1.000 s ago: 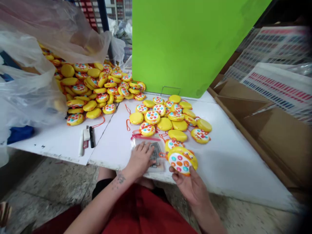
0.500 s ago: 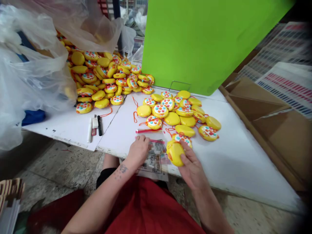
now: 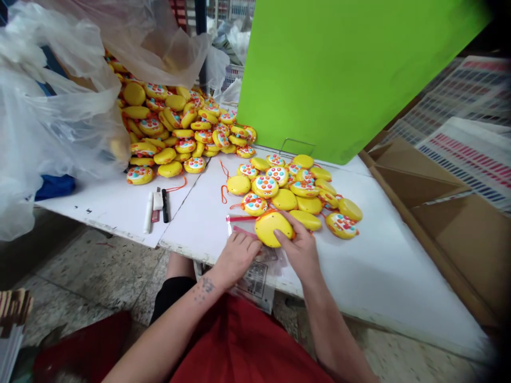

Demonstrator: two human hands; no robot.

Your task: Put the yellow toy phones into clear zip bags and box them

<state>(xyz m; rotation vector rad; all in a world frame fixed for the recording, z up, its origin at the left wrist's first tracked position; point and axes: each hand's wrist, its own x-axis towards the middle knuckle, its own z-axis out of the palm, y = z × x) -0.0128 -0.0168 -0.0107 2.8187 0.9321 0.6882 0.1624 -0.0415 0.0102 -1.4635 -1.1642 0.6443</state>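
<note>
The right hand (image 3: pixel 298 248) pinched a yellow toy (image 3: pixel 271 230) by its edge, seemingly for control, while the curled left hand (image 3: pixel 236 259), grip unclear, overlapped plastic packaging (image 3: pixel 256 279)

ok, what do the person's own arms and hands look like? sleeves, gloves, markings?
Left hand and right hand ungloved; left forearm and right forearm bare, no sleeves in view. Near the left wrist: small dark tattoo-like marking, a blotch with scattered dots. Red cloth garment on the body.

Plain yellow toy back (image 3: pixel 268 230), lime-green panel (image 3: pixel 339 74), pink-and-blue-striped white bags (image 3: pixel 471 154).
</note>
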